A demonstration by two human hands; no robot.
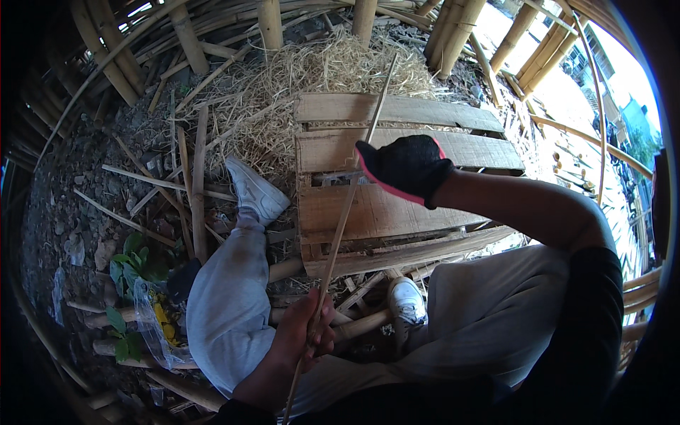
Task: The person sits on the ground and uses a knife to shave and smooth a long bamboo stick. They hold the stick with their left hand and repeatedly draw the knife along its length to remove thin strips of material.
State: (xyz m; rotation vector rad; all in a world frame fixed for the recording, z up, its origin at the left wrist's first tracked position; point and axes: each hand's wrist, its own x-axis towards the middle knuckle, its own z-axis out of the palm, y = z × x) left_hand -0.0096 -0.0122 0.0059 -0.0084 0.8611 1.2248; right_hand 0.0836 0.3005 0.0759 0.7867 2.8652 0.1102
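A long thin bamboo strip [345, 216] runs from my lap up over a wooden pallet [397, 212]. My bare left hand [306, 334] grips the strip low, near my left knee. My right hand [405, 168], in a black glove with a pink cuff, is closed on the strip higher up, over the pallet. I cannot see any tool in the gloved hand. My legs in light grey trousers and white shoes [256, 190] stretch out to the pallet's left and front.
A heap of straw-like bamboo shavings [304, 78] lies behind the pallet. Split bamboo slats [191, 184] and poles are scattered on the dirt at left. Upright bamboo poles [453, 35] stand at the back. A plastic bag and green leaves [138, 297] lie lower left.
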